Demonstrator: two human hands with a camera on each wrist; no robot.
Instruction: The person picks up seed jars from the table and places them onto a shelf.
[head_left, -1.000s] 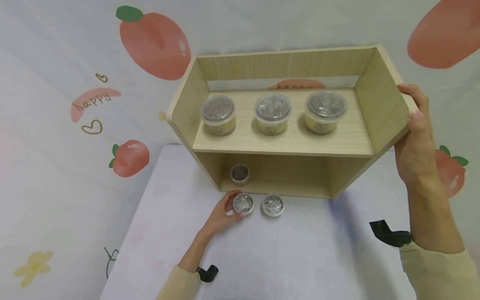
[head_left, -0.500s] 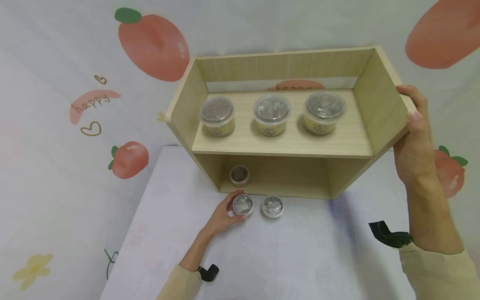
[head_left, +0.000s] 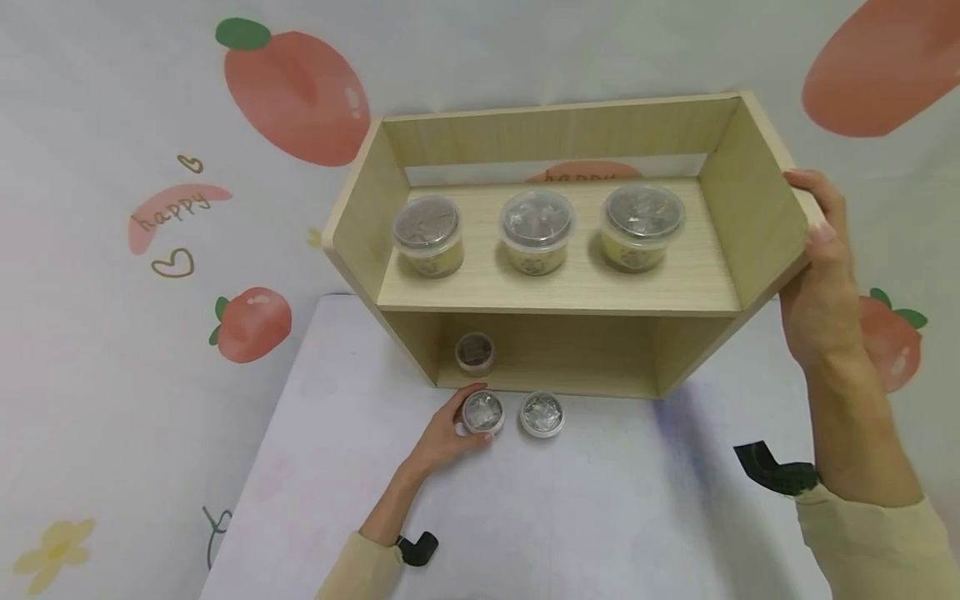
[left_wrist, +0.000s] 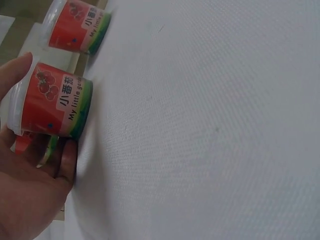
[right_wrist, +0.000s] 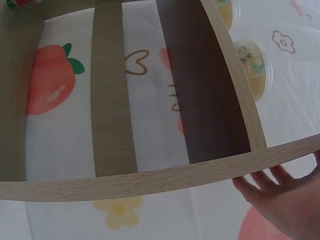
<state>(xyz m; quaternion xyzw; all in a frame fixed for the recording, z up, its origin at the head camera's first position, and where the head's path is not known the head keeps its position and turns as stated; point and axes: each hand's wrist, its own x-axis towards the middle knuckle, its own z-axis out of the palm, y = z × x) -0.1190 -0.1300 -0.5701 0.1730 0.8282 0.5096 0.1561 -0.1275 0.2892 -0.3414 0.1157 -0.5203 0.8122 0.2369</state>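
Observation:
My left hand (head_left: 444,433) curves round a small lidded cup (head_left: 483,412) standing on the table in front of the shelf. In the left wrist view that cup (left_wrist: 57,100) shows a red label with tomatoes. The thumb lies by its lid; other fingers are at its lower side. A second small cup (head_left: 542,414) stands just right of it, apart. My right hand (head_left: 823,292) grips the right side panel of the pale wooden shelf (head_left: 555,312), thumb on the front edge. In the right wrist view, fingertips (right_wrist: 260,179) touch the panel's outer side.
Three larger lidded tubs stand in a row on the upper board, left (head_left: 429,236), middle (head_left: 537,232) and right (head_left: 642,227). Another small cup (head_left: 475,354) sits in the lower compartment at left. A printed fabric wall (head_left: 187,75) rises behind the white table (head_left: 600,508).
My left thumb and fingers have shifted slightly further round the small cup. The cup itself stays in place. My right hand keeps its grip on the shelf. The head view has shifted a little.

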